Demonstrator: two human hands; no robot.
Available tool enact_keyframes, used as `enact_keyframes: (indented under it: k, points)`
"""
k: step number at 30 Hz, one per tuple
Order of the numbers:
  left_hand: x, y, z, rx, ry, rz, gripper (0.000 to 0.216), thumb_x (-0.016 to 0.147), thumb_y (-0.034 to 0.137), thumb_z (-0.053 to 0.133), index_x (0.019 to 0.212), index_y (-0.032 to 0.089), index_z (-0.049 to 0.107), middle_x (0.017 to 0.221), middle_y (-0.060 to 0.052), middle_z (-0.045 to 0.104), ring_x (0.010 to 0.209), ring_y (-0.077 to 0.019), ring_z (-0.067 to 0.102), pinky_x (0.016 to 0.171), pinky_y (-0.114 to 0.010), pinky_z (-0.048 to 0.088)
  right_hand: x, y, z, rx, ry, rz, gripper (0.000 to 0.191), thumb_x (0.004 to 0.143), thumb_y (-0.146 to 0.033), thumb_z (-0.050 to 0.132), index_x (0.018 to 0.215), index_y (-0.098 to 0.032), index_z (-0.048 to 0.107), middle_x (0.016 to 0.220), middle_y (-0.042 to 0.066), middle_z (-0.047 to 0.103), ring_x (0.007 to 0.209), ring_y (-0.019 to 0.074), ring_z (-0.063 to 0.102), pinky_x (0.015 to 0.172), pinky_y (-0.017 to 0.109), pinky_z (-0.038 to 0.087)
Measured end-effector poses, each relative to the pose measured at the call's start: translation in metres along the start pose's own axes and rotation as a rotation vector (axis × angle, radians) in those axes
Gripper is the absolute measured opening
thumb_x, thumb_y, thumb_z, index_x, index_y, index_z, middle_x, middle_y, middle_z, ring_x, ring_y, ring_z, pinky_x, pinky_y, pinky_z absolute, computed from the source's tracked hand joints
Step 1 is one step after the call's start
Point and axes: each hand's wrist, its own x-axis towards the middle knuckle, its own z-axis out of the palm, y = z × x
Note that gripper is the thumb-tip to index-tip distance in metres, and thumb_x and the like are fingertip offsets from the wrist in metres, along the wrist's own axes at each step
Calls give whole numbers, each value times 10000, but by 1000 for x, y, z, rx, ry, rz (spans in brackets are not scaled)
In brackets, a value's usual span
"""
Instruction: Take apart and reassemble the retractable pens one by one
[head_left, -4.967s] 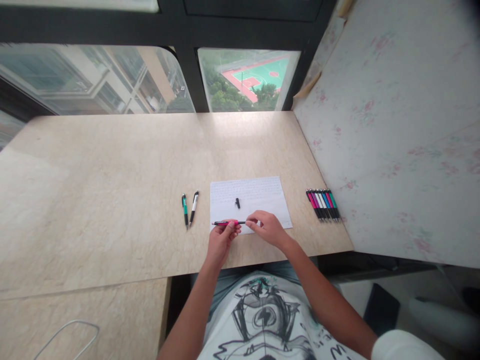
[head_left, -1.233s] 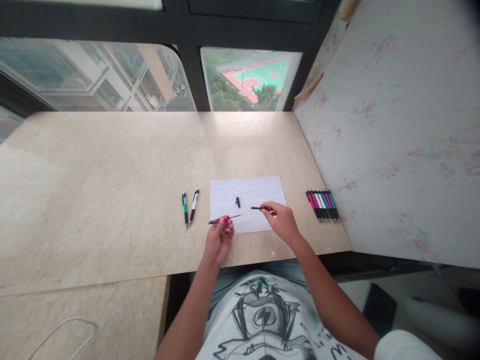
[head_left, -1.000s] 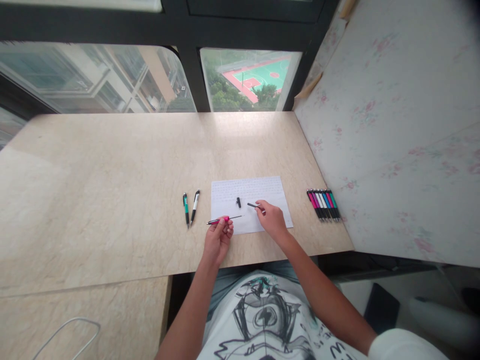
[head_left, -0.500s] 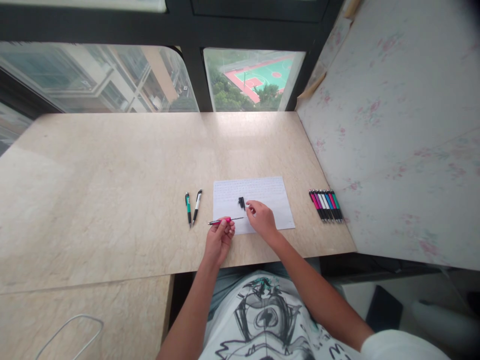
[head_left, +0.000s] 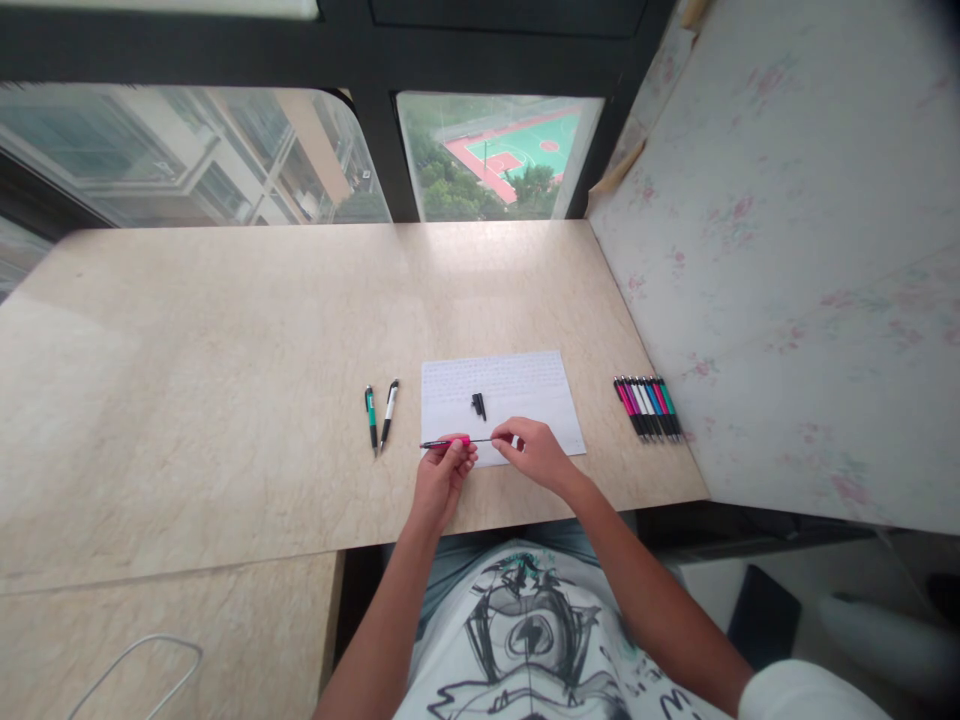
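Observation:
My left hand (head_left: 444, 480) is closed around a pink pen barrel (head_left: 466, 440), which lies level above the lower part of the paper. From the barrel's right end sticks a thin dark refill (head_left: 483, 440). The fingertips of my right hand (head_left: 531, 452) are pinched at the refill's free end. On the lined white paper (head_left: 525, 385), just beyond both hands, lie small black pen parts (head_left: 479, 406); a grip section seems to be among them.
To the left lie a green pen (head_left: 371, 420) and a white pen (head_left: 389, 415). A row of several coloured pens (head_left: 646, 408) sits by the wallpapered wall (head_left: 787, 300). A white cable (head_left: 150, 640) rests at the lower left, and a window (head_left: 499, 155) stands behind the table.
My right hand has moved down from beside the black parts to the refill's tip and pinched it. My left hand keeps hold of the pink barrel, almost unmoved.

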Motion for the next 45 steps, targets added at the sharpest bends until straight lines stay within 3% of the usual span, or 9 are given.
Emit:
enact_keyframes:
  k: [8,20,27,32,39,45]
  points:
    - [-2,0,8,69,-51,-25,293,739,305,767,951,123,677,940,-120,740,769,-153,700,656,-220,517,-2,2,-6,-75,-25,-8,99,837,-145,579,855,-189,666,807,17,661,735,136,597,629,239,467]
    - [0,-1,10,47,19,4,279,722,276,781,925,115,677,907,-108,736,706,-121,680,622,-196,517,-4,2,-2,-119,-2,3,100,827,-148,576,839,-201,660,796,16,660,742,145,598,643,248,467]
    - [5,7,5,-10,126,52,265,714,259,788,912,130,669,869,-75,738,702,-105,681,634,-187,524,-2,14,-8,-114,87,36,101,834,-169,563,832,-199,659,804,21,676,738,149,612,671,264,478]
    - [6,11,0,-17,133,62,270,710,260,791,911,132,666,860,-75,740,701,-105,681,623,-185,527,12,29,4,-230,186,178,114,842,-210,569,797,-207,674,803,30,687,718,159,608,732,297,477]
    - [0,8,-2,-13,137,42,271,712,262,788,916,131,665,883,-85,743,704,-111,684,617,-188,519,40,24,28,-412,258,220,108,866,-259,580,835,-219,676,825,48,679,782,182,600,686,272,431]
    - [-1,8,-6,-7,137,46,269,720,262,781,925,130,667,906,-95,744,711,-114,687,628,-191,523,32,19,25,-253,224,158,243,936,-277,490,792,-211,675,787,30,681,742,158,610,706,260,436]
